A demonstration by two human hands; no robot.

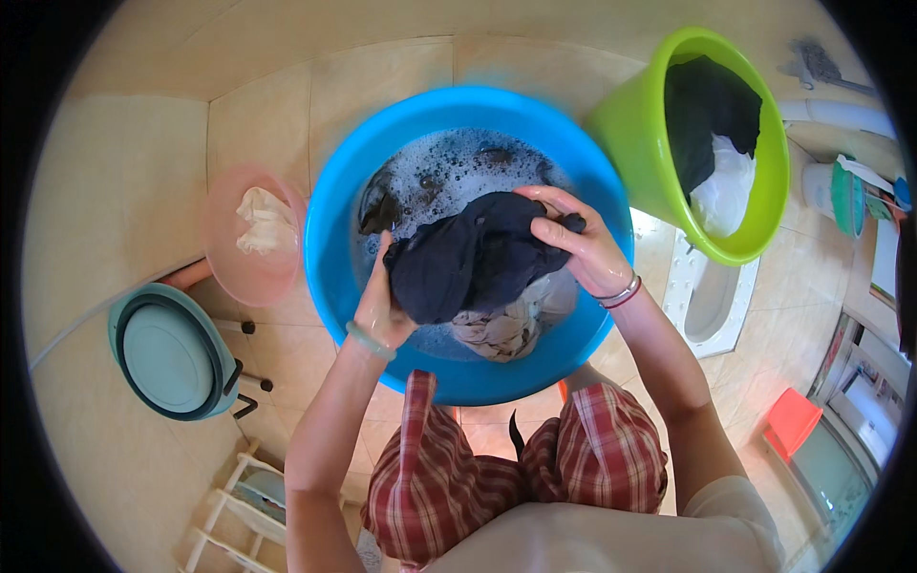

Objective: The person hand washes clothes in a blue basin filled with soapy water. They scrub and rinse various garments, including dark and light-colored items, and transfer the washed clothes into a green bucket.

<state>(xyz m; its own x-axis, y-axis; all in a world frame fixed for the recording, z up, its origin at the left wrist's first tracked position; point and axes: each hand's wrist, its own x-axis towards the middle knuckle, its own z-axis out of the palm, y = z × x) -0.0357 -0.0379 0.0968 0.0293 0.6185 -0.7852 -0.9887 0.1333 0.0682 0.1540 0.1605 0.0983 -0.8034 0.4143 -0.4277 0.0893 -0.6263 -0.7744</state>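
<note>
A bunched, wet-looking dark navy garment [468,253] is held up between my two hands over a large blue basin [330,181]. My left hand [382,301] grips its left end, the fingers mostly hidden by the cloth. My right hand [585,246] is closed on its upper right end, thumb in front. Foamy water [449,162] fills the basin, with pieces of dark cloth [382,212] partly sunk at its left side. Below the garment, a beige and whitish cloth bundle [501,329] lies near the basin's front.
At the right, a tall green bucket [659,143] contains black clothing [712,115] and a white cloth [726,186]. A pink basin [250,277] with a cream cloth [263,222] stands left, near a folded teal basin [167,358]. A white squat toilet [712,296] lies right.
</note>
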